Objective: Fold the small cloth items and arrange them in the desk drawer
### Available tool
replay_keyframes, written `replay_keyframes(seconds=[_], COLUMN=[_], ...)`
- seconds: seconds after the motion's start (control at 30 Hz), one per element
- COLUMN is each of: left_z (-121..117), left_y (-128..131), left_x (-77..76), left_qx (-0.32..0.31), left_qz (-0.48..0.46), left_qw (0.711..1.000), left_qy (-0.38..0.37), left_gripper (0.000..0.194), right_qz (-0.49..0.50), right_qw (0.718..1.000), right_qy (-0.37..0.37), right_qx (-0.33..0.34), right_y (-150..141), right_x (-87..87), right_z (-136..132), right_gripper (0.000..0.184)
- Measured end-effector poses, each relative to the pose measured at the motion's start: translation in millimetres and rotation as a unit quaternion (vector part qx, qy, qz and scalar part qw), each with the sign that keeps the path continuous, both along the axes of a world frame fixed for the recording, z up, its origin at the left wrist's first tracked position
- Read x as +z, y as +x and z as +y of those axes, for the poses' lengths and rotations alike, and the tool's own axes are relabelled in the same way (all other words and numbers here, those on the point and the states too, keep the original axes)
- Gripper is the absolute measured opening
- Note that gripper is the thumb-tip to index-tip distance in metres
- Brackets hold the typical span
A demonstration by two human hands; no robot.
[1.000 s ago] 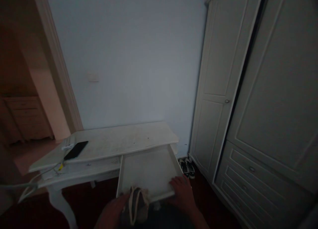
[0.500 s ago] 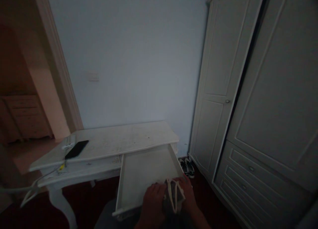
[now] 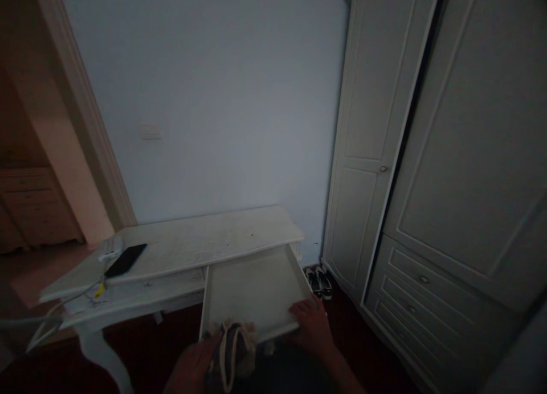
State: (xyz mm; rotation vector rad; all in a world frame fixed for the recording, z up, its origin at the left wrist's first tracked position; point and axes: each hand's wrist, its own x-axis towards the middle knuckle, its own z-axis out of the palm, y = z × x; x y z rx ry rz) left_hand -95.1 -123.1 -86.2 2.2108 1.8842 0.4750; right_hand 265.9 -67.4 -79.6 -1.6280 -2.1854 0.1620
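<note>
My left hand [image 3: 195, 361] is closed on a fabric drawstring pouch [image 3: 244, 344] with pale cords, near the drawer's front left corner. Part of that hand is dark and its fingertips are hidden by the pouch. The white drawer [image 3: 256, 291] is pulled out of the desk, its bare bottom showing. Over its front right corner, my right hand [image 3: 314, 324] has its fingers curled on the rim.
A white desk [image 3: 179, 237] stands against the wall, a phone [image 3: 126, 261] and a white power strip [image 3: 110, 249] with cables at its left end. Sneakers [image 3: 319, 282] lie on the floor between desk and wardrobe [image 3: 356, 212].
My left hand has carried the pouch leftward across the drawer front. My right hand has come off the pouch and now grips the drawer's corner. The view has shifted slightly.
</note>
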Motion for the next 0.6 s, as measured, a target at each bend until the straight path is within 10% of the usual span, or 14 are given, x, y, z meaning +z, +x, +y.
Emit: replay_keyframes(seconds=[0.37,0.6], left_z=[32,36], left_y=[182,93], left_x=[25.8,-15.9], left_qx=[-0.114,-0.135], left_qz=[-0.03,0.014], left_qw=[0.993,0.991], left_qy=[0.016,0.006], left_gripper=[0.066,0.07], right_qz=[0.026,0.029], right_qw=[0.99,0.999], right_qy=[0.139,0.024], right_qx=[0.021,-0.003], right_y=[10,2], right_x=[-28.8,-16.7], right_z=[9,5], right_gripper=[0.015,0.019])
